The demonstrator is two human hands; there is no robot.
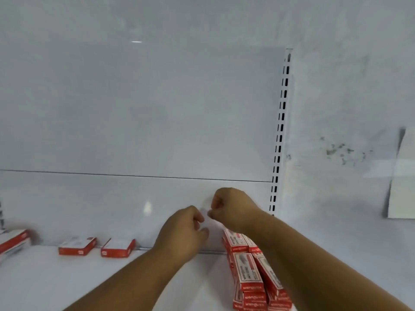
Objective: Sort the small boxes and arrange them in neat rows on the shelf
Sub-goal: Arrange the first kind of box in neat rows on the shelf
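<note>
My left hand point(182, 232) and my right hand point(233, 207) are raised close together in front of the shelf's white back panel point(134, 108), fingers curled and pinched toward each other. A faint pale blur sits between the fingertips; I cannot tell what it is. Under my right forearm, several red-and-white small boxes point(247, 270) lie packed in rows on the white shelf point(67, 277), partly hidden by the arm. Two loose boxes lie flat by the back edge: one point(77, 245) and another point(118, 247) beside it.
A larger red-and-white box point(13, 241) pokes in at the left edge. A slotted white upright point(280, 131) bounds the shelf bay on the right. Beyond it is a stained wall with a pale sheet point(402, 176).
</note>
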